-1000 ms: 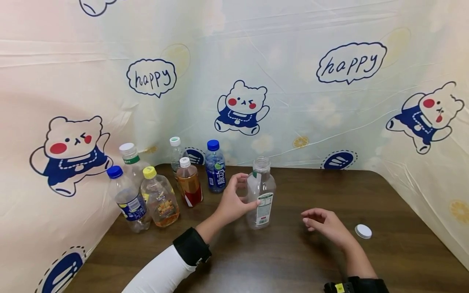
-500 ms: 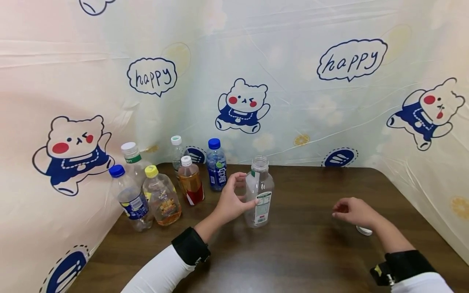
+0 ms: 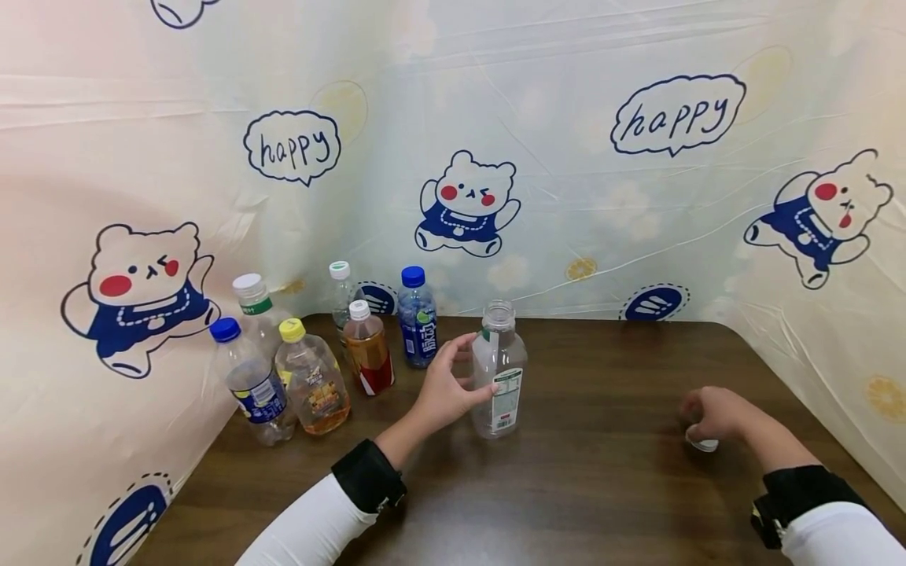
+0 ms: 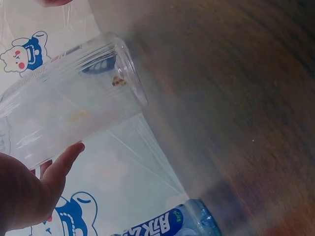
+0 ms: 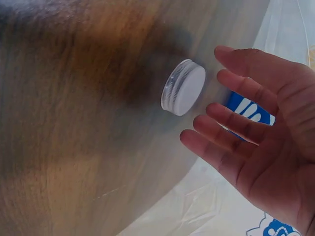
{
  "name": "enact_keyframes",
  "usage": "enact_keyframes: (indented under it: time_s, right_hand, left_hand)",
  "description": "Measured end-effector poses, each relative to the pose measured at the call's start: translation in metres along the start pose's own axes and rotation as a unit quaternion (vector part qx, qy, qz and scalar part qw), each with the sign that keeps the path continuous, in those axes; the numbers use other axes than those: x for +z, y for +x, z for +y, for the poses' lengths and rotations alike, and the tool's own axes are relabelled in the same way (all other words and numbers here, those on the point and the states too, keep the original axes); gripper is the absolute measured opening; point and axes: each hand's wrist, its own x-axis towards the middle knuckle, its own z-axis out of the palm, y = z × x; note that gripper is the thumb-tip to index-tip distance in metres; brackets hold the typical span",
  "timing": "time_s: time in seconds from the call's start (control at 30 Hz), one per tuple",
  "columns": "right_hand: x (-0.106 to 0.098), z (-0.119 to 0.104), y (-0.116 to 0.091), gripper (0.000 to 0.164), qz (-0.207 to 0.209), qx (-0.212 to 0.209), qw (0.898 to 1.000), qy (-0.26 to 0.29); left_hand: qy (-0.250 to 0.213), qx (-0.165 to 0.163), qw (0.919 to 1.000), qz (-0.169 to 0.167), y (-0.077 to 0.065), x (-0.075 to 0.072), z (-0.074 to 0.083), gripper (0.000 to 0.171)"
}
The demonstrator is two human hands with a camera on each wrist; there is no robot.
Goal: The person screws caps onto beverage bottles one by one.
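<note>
A clear plastic bottle (image 3: 506, 397) with a white-and-green label and no cap stands upright on the table. My left hand (image 3: 447, 384) grips its side, thumb in front and fingers behind; the left wrist view shows that hand (image 4: 29, 191) against the clear wall of the bottle (image 4: 64, 103). Far to the right, my right hand (image 3: 723, 414) hovers over a white screw cap (image 3: 705, 446), partly hiding it in the head view. From the right wrist, the hand (image 5: 266, 132) has its fingers loosely extended, a small gap away from the cap (image 5: 189, 88).
Several capped bottles stand at the left of the table, among them a yellow-capped bottle (image 3: 314, 385), a blue-labelled bottle (image 3: 258, 401), a brown drink bottle (image 3: 370, 354) and a blue bottle (image 3: 418, 326). A printed curtain (image 3: 552, 196) hangs behind the wooden table (image 3: 566, 487).
My right hand has moved right, from the table beside the bottle to above the white cap. My left hand keeps its hold on the bottle, which has hardly moved.
</note>
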Motion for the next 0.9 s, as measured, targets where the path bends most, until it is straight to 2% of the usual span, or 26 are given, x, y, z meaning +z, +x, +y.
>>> enact_keyframes:
  time_s: [0.33, 0.6, 0.77, 0.9]
  right_hand:
    - [0.008, 0.002, -0.001, 0.024, 0.014, -0.015, 1.0, -0.006]
    - [0.011, -0.004, 0.002, 0.024, 0.006, 0.002, 1.0, 0.0]
    - [0.004, -0.021, 0.005, 0.022, 0.005, -0.014, 1.0, -0.004]
    - [-0.012, -0.045, 0.01, 0.02, 0.012, -0.061, 0.998, -0.008]
  left_hand:
    - [-0.001, 0.0, 1.0, 0.004, -0.001, 0.0, -0.001, 0.075]
    - [0.001, 0.002, 1.0, 0.005, -0.001, 0.0, -0.001, 0.075]
    - [-0.009, 0.003, 1.0, 0.001, -0.002, 0.001, -0.001, 0.076]
    - [-0.017, 0.005, 0.9998, -0.005, -0.003, 0.003, 0.0, 0.076]
